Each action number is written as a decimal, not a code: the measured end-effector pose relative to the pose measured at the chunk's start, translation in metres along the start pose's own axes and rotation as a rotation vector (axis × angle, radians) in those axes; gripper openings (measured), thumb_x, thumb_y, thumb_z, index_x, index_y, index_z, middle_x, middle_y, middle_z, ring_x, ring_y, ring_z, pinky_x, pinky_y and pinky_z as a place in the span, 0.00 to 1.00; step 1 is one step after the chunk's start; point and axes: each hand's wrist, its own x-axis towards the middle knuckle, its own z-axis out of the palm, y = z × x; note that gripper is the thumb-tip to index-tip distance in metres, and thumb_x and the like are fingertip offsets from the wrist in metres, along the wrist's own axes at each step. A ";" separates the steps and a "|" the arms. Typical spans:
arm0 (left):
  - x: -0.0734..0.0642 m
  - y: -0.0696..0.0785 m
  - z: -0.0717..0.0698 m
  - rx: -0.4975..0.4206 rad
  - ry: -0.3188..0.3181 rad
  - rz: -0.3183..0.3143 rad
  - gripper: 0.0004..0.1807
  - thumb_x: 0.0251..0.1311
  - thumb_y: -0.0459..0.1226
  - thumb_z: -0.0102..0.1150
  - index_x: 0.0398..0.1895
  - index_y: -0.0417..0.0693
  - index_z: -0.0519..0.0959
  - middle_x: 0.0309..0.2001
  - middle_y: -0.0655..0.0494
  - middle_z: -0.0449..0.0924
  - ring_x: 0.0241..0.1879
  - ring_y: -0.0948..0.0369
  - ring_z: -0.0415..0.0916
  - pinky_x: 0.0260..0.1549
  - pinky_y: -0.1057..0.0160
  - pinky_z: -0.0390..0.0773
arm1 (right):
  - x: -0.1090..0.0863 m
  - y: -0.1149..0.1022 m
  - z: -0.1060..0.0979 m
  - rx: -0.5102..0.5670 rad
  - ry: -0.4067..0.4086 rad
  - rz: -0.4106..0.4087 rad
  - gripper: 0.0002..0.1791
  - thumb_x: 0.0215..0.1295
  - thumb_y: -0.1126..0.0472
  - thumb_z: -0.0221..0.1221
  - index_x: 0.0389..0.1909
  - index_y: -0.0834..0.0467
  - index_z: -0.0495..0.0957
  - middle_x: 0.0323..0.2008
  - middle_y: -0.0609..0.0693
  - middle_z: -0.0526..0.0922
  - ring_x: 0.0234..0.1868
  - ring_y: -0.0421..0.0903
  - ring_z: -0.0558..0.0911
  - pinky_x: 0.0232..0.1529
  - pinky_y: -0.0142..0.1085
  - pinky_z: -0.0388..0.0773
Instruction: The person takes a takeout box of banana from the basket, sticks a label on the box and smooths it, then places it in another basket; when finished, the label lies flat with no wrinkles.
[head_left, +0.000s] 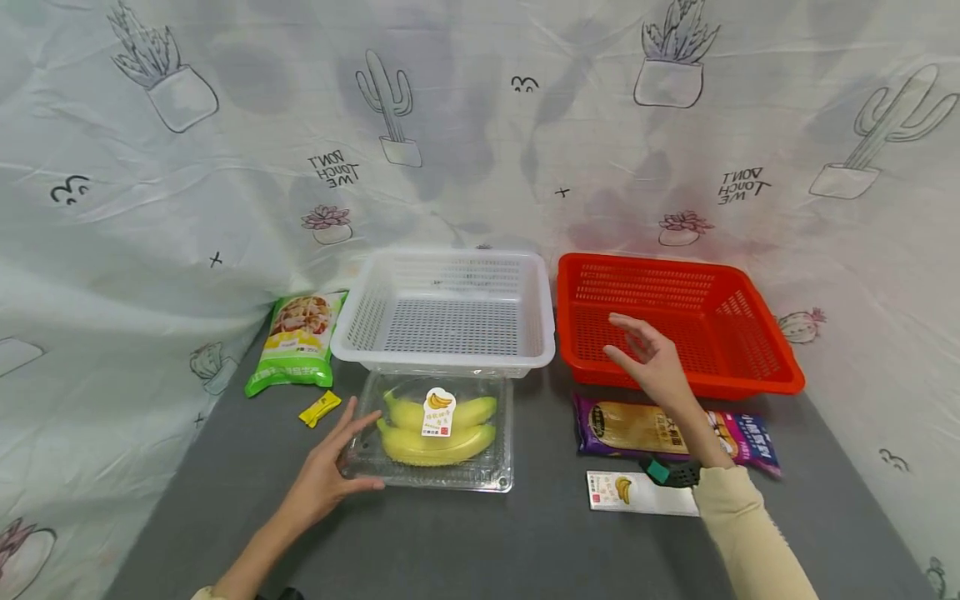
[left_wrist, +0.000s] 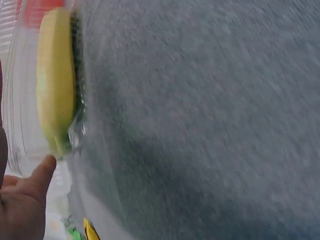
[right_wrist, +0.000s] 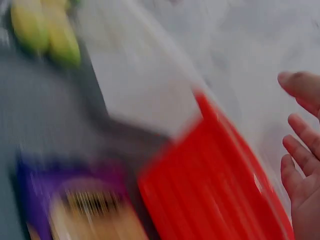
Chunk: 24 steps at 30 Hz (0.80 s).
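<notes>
A clear plastic box (head_left: 504, 458) with yellow bananas (head_left: 438, 446) and a small banana label (head_left: 437, 412) lies in front of the white basket. At its left end is my left hand (head_left: 324, 479), thumb and fingers spread, the fingers reaching over the edge. The left wrist view shows the thumb of that hand (left_wrist: 25, 205) close to a banana's tip (left_wrist: 56, 75); whether it presses the box, I cannot tell. Raised over the red basket (head_left: 678, 385), my right hand (head_left: 654, 362) holds nothing, its fingers loosely bent. The right wrist view is blurred.
The white basket (head_left: 442, 360) stands beside the red one at the back. Left lie a green food bag (head_left: 296, 342) and a small yellow packet (head_left: 320, 409). Below the red basket are a purple packet (head_left: 630, 427) and a banana-printed card (head_left: 637, 492). A cactus-print cloth (head_left: 480, 125) hangs behind.
</notes>
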 end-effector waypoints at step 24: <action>0.006 0.003 0.003 0.005 0.054 -0.050 0.46 0.32 0.38 0.78 0.64 0.48 0.72 0.72 0.42 0.53 0.61 0.40 0.65 0.45 0.43 0.76 | -0.053 0.040 -0.175 -0.608 -0.158 0.333 0.36 0.58 0.49 0.66 0.57 0.74 0.72 0.69 0.74 0.51 0.64 0.78 0.51 0.50 0.72 0.56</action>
